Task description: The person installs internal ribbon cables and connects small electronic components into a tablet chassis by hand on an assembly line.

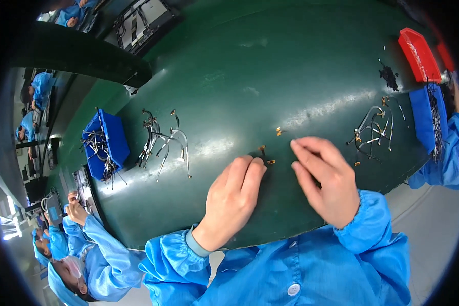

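My left hand [233, 191] is closed, palm down, over the green table. At its fingertips is a small flex cable [262, 150] with a brown end, partly hidden by the fingers. Touching or just beside those fingertips lies a tiny gold connector piece [271, 161]; I cannot tell whether both are one part. My right hand [329, 178] hovers to the right, thumb and fingers apart, with nothing visible between them. Another small gold piece [279, 131] lies on the table beyond the hands.
Loose thin cables [160, 135] lie left, beside a blue bin [118, 137] of cables. More cables [375, 130] lie right, near another blue bin [421, 115] and a red bin [418, 53]. Small black pieces [388, 76] are scattered nearby. A co-worker [107, 255] sits at left.
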